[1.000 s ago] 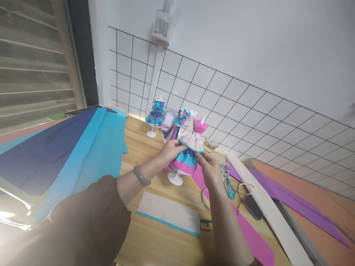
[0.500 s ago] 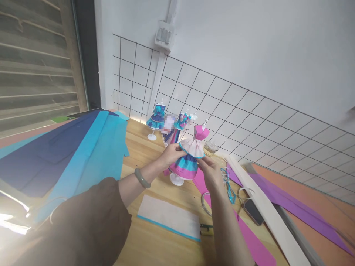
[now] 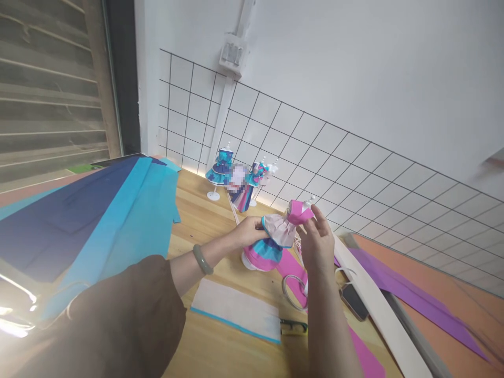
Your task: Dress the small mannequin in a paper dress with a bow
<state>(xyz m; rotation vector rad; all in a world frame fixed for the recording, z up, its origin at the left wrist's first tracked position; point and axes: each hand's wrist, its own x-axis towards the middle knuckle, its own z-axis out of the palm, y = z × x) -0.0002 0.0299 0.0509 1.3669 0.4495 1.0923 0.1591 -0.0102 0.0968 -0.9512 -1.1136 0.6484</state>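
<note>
A miniature dress form wears a doll dress (image 3: 281,228) with a pink bodice, a pale gathered overskirt edged in blue, and a striped blue and pink underskirt. It tilts to the right above its white round base (image 3: 249,262). My left hand (image 3: 249,231), below a jade-coloured bangle, pinches the overskirt at its left edge. At the bodice's right side, my right hand (image 3: 318,239) has its fingers curled against the pink cloth; its fingertips are partly hidden. In front lies a pale fabric strip (image 3: 238,310) with a blue edge.
Small dressed forms (image 3: 220,170) stand at the back by a wire grid (image 3: 291,142). Folded blue cloth (image 3: 145,210) covers the left side. To the right are a phone (image 3: 354,302), a long white strip (image 3: 378,299) and purple cloth (image 3: 413,294). A dark-and-yellow tool (image 3: 293,327) lies near the fabric strip.
The dress form has tipped further right and come lower. My right hand has moved up from the overskirt hem to the bodice. My left hand keeps its hold on the overskirt.
</note>
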